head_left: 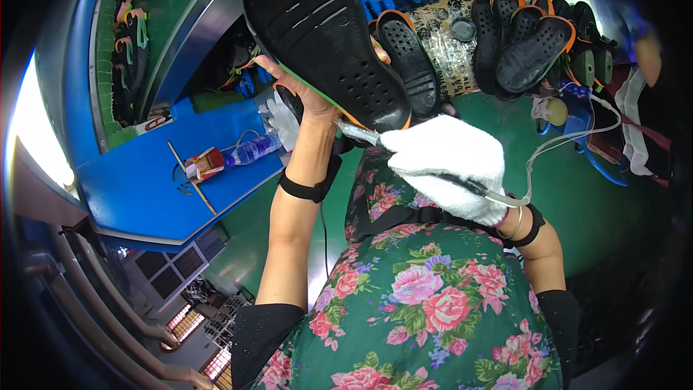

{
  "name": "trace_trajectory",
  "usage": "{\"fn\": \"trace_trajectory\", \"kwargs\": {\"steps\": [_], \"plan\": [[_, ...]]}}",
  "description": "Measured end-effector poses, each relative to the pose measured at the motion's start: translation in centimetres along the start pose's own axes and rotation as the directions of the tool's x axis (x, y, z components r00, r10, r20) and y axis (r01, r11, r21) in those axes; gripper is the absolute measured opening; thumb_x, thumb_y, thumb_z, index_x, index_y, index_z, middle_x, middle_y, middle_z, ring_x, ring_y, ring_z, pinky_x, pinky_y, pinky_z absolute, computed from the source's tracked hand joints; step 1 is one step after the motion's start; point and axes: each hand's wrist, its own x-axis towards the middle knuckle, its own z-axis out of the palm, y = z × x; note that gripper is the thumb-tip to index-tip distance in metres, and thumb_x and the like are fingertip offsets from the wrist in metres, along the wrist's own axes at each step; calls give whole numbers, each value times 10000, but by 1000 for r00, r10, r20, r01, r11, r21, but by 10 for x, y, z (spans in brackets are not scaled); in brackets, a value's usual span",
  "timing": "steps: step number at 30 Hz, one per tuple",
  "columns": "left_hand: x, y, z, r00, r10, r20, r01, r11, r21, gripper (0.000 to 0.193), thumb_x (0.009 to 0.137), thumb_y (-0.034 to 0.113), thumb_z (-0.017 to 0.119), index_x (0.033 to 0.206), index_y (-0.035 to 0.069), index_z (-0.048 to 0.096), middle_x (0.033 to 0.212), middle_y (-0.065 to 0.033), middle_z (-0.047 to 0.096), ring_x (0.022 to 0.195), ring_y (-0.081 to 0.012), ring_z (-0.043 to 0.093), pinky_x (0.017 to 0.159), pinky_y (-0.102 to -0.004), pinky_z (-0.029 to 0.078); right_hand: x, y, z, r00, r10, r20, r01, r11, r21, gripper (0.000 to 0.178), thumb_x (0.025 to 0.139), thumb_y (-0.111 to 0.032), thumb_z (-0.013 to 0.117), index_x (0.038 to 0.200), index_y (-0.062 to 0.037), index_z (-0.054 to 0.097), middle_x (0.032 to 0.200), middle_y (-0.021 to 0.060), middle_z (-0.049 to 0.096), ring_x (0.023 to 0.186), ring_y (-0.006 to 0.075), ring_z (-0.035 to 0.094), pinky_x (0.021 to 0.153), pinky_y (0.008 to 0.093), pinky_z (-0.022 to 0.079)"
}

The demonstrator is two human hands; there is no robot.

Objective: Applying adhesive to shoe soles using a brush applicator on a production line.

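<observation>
My bare left hand (317, 105) holds up a large black shoe sole (325, 29) with rows of small holes and an orange and green edge. Its fingers wrap the edges, partly hidden behind the sole. My right hand (451, 159), in a white knitted glove, grips a pen-like tool (367, 134) with a dark handle and a pale tip. That tip is close to the sole's lower edge, beside my left wrist; whether it touches is unclear. From the glove's rear, a thin pale hose (530, 173) curves off to the right.
Behind lie more black soles (530, 47) beside a taped cardboard piece (449, 36). On the left, a blue table (137, 195) bears a plastic bottle (253, 149), a red box (208, 165) and a thin stick (191, 177). A curved metal-edged conveyor (195, 29) runs at upper left.
</observation>
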Motion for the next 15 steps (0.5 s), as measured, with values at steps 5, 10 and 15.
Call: {"fn": "trace_trajectory", "kwargs": {"steps": [5,10,15], "plan": [[1,-4,0,1000,-7,17,6,999,48,1347,625,1091,232,1319,-18,550,995,-234,666,849,-397,704,772,-525,608,-11,7,-4,988,104,-111,-110,993,-45,173,768,38,807,925,-31,784,1033,149,783,910,267,758,796,355,588],[-3,-8,5,995,-8,-95,20,991,133,1327,657,1077,206,1331,-15,546,1012,-235,670,851,-380,707,763,-500,613,-18,7,-4,996,67,-53,-74,988,-138,159,779,33,801,921,-37,788,1010,149,785,898,261,761,794,346,586],[-2,-12,7,984,-101,-148,125,979,159,1313,674,1070,202,1333,-12,546,1027,-232,666,841,-357,704,750,-485,609,-21,15,-9,957,291,3,-270,882,387,121,801,29,792,901,-38,788,987,134,793,909,212,764,793,346,594]]}}
